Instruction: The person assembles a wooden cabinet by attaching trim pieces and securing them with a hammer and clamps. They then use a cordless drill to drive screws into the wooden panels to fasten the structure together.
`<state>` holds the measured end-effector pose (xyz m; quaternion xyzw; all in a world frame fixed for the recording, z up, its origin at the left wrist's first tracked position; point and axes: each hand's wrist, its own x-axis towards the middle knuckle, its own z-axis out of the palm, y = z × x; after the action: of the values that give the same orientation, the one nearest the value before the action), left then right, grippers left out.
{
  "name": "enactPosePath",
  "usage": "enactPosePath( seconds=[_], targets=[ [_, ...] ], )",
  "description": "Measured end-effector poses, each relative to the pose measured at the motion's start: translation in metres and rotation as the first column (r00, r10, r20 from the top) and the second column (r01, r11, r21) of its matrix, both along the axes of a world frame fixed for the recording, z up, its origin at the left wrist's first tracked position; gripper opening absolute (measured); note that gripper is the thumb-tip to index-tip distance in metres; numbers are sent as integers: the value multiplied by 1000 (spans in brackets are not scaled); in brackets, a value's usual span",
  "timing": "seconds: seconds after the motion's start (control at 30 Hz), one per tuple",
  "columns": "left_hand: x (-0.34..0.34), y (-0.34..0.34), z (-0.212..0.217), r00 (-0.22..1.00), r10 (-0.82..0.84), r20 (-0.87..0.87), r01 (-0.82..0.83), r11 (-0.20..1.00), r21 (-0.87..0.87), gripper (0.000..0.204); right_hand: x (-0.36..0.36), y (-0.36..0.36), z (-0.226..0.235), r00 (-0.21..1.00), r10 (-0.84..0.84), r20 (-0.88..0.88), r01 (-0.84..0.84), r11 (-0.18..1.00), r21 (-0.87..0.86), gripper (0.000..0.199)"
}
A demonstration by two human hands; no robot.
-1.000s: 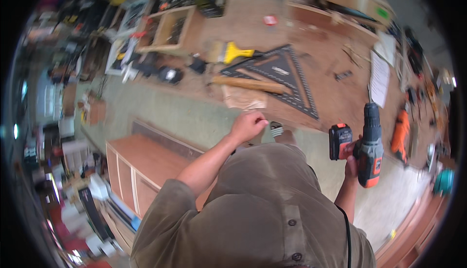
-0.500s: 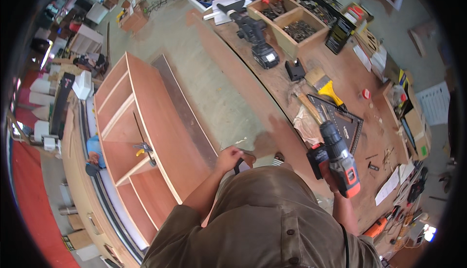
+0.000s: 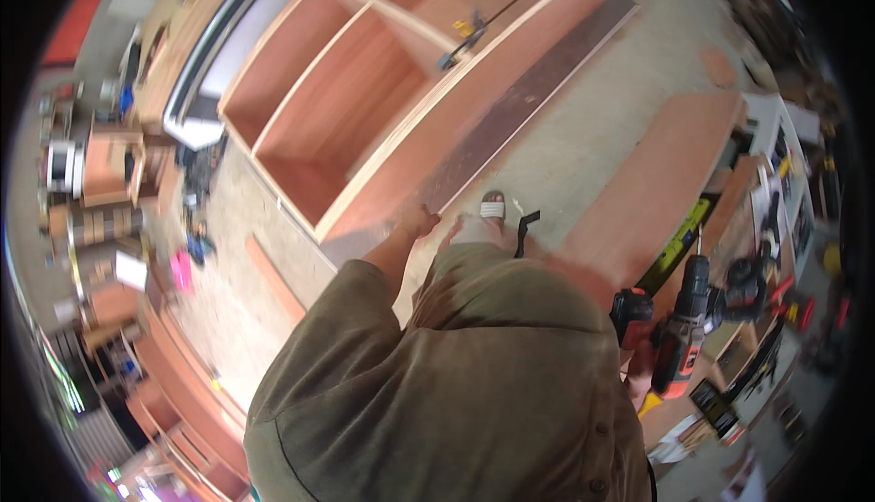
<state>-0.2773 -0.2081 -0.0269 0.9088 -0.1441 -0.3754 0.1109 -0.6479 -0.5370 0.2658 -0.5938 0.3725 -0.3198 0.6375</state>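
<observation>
My right hand (image 3: 641, 367) grips a red and black cordless drill (image 3: 682, 338) at my right side, bit pointing away from me over the bench edge; my olive shirt hides most of the hand. My left hand (image 3: 416, 222) is stretched forward with curled fingers, right at the near edge of a big plywood cabinet carcass (image 3: 365, 92). The cabinet lies open side up on the concrete floor. Whether anything sits in that hand is not visible. My foot in a white sandal (image 3: 492, 207) stands beside the cabinet.
A yellow and black tool (image 3: 463, 33) lies inside the cabinet. A long plywood board (image 3: 656, 183) and a yellow-green level (image 3: 679, 245) rest on the workbench at right, amid many tools. A wood strip (image 3: 273, 279) lies on the floor. More cabinets (image 3: 109, 165) stand at left.
My view has swung from the workbench down to the cabinet on the floor. My left hand left the bench and now reaches the cabinet's edge. The drill stays in my right hand.
</observation>
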Motion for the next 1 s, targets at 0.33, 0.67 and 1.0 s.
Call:
enactPosePath(
  seconds=[0.33,0.67,1.0],
  targets=[
    [-292,146,-19,847,411,-337,-320,901,294,58,96,-66,-13,899,436,-21,-437,899,-27,30],
    [-376,142,-15,701,645,-305,-638,758,137,52,107,-53,-35,866,495,-71,-483,865,133,18],
    [-278,188,-81,882,427,-199,-451,888,-94,47,126,-35,-27,871,440,-219,-426,898,109,54]
  ],
)
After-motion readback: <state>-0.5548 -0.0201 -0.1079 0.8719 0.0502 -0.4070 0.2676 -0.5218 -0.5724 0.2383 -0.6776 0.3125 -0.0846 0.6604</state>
